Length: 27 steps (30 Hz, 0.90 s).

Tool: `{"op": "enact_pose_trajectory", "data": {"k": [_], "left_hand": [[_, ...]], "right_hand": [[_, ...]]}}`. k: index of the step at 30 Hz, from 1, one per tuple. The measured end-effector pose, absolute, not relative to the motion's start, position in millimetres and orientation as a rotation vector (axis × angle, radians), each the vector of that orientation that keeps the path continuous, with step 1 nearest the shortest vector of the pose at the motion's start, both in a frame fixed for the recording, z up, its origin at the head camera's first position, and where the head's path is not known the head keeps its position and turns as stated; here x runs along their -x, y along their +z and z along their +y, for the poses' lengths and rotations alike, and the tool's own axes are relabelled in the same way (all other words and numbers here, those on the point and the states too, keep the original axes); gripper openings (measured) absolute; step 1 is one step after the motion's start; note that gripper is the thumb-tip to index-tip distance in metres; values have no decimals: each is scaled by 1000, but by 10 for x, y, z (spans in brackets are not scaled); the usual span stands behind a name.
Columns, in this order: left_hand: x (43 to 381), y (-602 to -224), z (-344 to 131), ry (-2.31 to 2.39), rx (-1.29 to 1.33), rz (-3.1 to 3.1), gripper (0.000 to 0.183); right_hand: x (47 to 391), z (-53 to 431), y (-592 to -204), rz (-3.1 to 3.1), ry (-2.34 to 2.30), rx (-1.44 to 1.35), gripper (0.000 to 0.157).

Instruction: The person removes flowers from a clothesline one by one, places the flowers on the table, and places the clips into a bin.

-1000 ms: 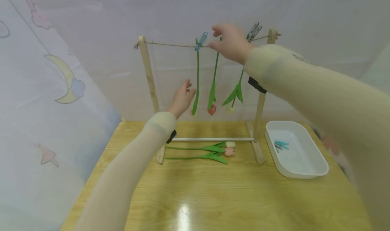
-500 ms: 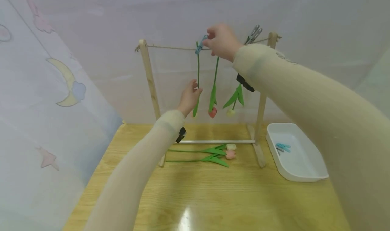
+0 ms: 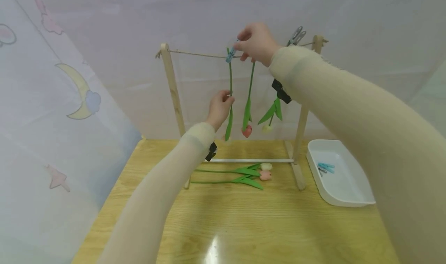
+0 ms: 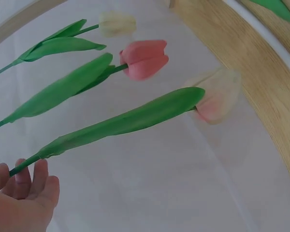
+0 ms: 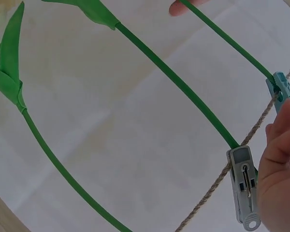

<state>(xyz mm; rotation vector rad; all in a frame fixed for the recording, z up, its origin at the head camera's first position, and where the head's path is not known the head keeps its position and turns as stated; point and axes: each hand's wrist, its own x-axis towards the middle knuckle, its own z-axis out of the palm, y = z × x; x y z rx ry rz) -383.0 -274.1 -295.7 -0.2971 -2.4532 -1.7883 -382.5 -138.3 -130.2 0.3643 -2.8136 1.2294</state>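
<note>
Pinching the leftmost hanging tulip (image 3: 229, 126) by its stem (image 3: 230, 76) with the left hand (image 3: 219, 108), gripped the blue clothespin (image 3: 230, 56) at the rope (image 3: 198, 54) with the right hand (image 3: 258, 43). Saw stem nearly vertical, bloom (image 4: 218, 96) down, with open room toward the left post (image 3: 173, 88). Found the middle tulip's (image 3: 247, 117) gray clothespin (image 5: 244, 188) only in the right wrist view.

A pale cloth (image 3: 31, 128) bearing a yellow moon (image 3: 81, 88), blue cloud (image 3: 93, 101) and pink star (image 3: 57, 178) hangs beside the table (image 3: 265, 221).

The tulip (image 4: 123, 123), pale with a pink blush, hangs head down, its green stem nearly vertical; the blue clip (image 3: 230, 56), tilted, clamps the stem's upper end at the rope (image 5: 258, 125).
</note>
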Motion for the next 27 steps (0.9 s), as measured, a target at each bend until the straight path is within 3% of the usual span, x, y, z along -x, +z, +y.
{"op": "enact_pose_trajectory", "data": {"k": [9, 18, 27], "left_hand": [[3838, -2964, -2782, -1930, 289, -2355, 29], [3800, -2925, -2858, -1940, 318, -2313, 29], [3746, -2911, -2870, -1996, 289, -2305, 23]], "right_hand": [[3816, -1329, -1259, -2836, 1291, -417, 50], [3793, -1324, -1248, -2727, 1341, -434, 35], [3724, -1346, -1315, -2508, 1436, -392, 31]]}}
